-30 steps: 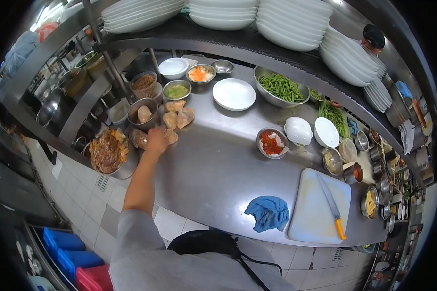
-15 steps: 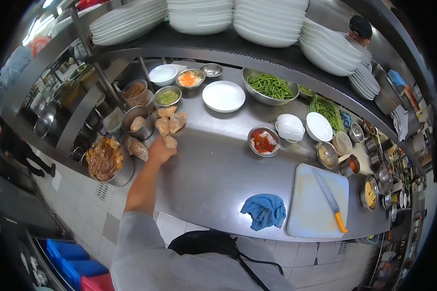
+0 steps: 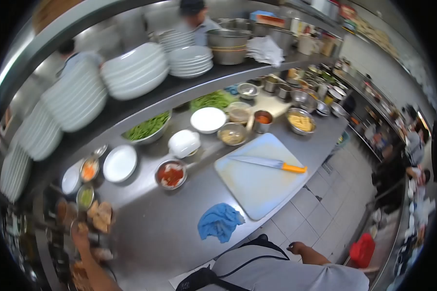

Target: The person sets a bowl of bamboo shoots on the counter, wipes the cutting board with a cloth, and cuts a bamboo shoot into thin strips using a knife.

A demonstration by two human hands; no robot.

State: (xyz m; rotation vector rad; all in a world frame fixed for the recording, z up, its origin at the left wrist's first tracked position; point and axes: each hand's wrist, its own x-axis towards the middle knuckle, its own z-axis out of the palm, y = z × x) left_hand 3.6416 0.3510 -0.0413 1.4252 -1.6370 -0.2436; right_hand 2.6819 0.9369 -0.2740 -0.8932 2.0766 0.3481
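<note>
Plainly, we start at the far left, where stacks of white dishes [image 3: 74, 99] run along the shelf [image 3: 179, 97]; below them, at the near left corner, we see brown food [image 3: 77, 274] partly hidden by a forearm. Next comes our left hand [image 3: 81, 238], at the metal pot [image 3: 73, 224]; a brownish lump shows by the fingers, but blur leaves us unable to tell whether they grip it. Just right of this hand, a cluster of light-brown pieces [image 3: 101, 217] lies on the bench [image 3: 140, 225], near a small bowl of green food [image 3: 85, 198]; another bowl [image 3: 90, 169] with orange shreds stands behind; further right we have a white dish [image 3: 120, 163], a bowl of green beans [image 3: 148, 128] and a bowl of red and white food [image 3: 171, 175]. Towards the front edge lies a crumpled blue cloth [image 3: 220, 223]; right of it we find the cutting board [image 3: 257, 191], with a yellow-handled knife [image 3: 264, 162] flat across it. Our right hand [image 3: 299, 249] hangs beyond the bench edge, near the apron, its fingers seemingly curled; we cannot tell whether they hold anything.
</note>
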